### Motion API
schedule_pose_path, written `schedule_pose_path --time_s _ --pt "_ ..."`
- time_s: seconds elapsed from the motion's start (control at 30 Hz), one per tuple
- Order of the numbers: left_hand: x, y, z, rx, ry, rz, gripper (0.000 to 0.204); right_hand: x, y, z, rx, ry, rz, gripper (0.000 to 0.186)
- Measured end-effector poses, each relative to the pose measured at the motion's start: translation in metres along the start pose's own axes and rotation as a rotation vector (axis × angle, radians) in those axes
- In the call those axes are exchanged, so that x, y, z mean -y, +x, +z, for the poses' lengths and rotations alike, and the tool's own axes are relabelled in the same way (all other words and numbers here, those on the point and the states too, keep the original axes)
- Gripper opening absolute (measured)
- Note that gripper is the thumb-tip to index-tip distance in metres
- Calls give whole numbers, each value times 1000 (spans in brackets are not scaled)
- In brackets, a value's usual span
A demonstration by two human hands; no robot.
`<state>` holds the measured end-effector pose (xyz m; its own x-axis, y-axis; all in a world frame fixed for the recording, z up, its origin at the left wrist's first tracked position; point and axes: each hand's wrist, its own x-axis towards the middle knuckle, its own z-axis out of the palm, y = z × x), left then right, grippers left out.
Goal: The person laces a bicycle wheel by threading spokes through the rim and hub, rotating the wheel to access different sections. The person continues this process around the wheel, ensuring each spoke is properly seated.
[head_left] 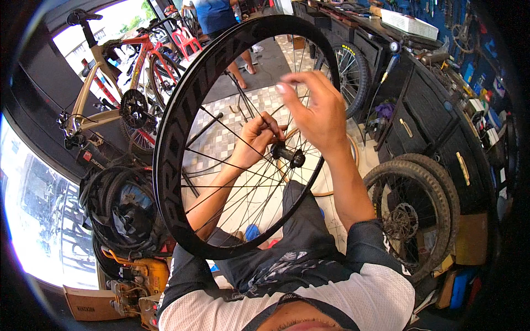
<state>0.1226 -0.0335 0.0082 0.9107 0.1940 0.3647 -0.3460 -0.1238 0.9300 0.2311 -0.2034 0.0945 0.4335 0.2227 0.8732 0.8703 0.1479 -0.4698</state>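
Note:
A black bicycle wheel rim (165, 165) with pale lettering stands tilted in front of me, above my lap. Thin black spokes (237, 186) run between it and the black hub (290, 155); some cross at loose angles. My left hand (253, 140) reaches in among the spokes, its fingertips pinched together beside the hub's left end. What they grip is too small to make out. Over the rim's right side, my right hand (314, 110) is raised, thumb and fingers apart, with nothing visible in it. Part of the rim is hidden behind it.
Bicycles, one with a tan frame (91, 118), stand at left above bundled black tyres (118, 207). Two knobbly-tyred wheels (411, 165) lean at right by a black drawer cabinet (422, 121). A person in a blue shirt (215, 15) stands ahead on the tiled floor (215, 138).

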Motion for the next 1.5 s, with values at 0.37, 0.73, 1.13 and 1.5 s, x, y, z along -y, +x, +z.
schedule_pose_path --time_s 0.37,0.73,1.13,1.5 --pt "2 -10 -9 96 260 -128 40 34 35 60 60 16 -90 23" --pt "16 -15 -32 87 348 -150 27 31 14 14 278 361 15 16" --pt "3 -38 -24 -9 246 -352 61 -34 -74 -88 -99 368 291 12" --pt "23 -39 -15 -154 -184 -413 39 -36 -123 -152 280 180 75 21"
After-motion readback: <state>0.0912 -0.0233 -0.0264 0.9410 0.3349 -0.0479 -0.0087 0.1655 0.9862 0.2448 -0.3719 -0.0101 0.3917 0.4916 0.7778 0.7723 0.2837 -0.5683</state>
